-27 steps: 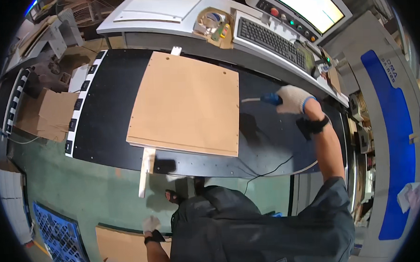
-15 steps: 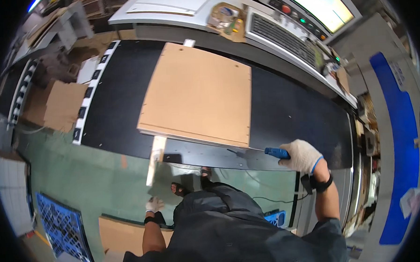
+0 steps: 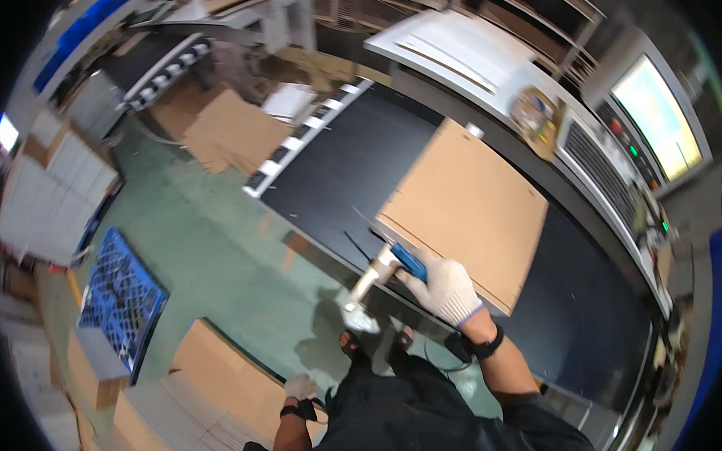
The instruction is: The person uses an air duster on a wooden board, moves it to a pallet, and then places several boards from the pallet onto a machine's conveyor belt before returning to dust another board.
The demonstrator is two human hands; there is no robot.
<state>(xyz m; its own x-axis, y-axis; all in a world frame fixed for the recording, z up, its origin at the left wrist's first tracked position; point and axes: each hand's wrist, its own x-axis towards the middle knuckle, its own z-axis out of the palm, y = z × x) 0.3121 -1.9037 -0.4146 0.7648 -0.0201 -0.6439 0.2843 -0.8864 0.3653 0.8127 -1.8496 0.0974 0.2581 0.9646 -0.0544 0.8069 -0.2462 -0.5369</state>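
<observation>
My right hand (image 3: 444,290), in a white knitted glove, is closed around a blue-handled tool (image 3: 409,264). Its thin shaft points toward the far left, blurred. The hand is at the near left corner of a tan flat panel (image 3: 465,213), which lies on a black table (image 3: 326,174). A pale strip (image 3: 370,283) sticks out from under that corner, past the table's near edge. Low on the left, my gloved left hand (image 3: 301,387) hangs beside a stack of tan boards (image 3: 222,368); its fingers are too blurred to read.
Behind the table runs a white counter (image 3: 458,48) with a keyboard (image 3: 596,163) and a lit monitor (image 3: 654,116). A blue plastic pallet (image 3: 126,296) and cardboard sheets (image 3: 232,130) are on the left. The green floor (image 3: 204,240) lies between them and the table.
The view has turned left, so the table and panel appear farther right. My right hand with the tool has moved from the panel's near right corner to its near left corner.
</observation>
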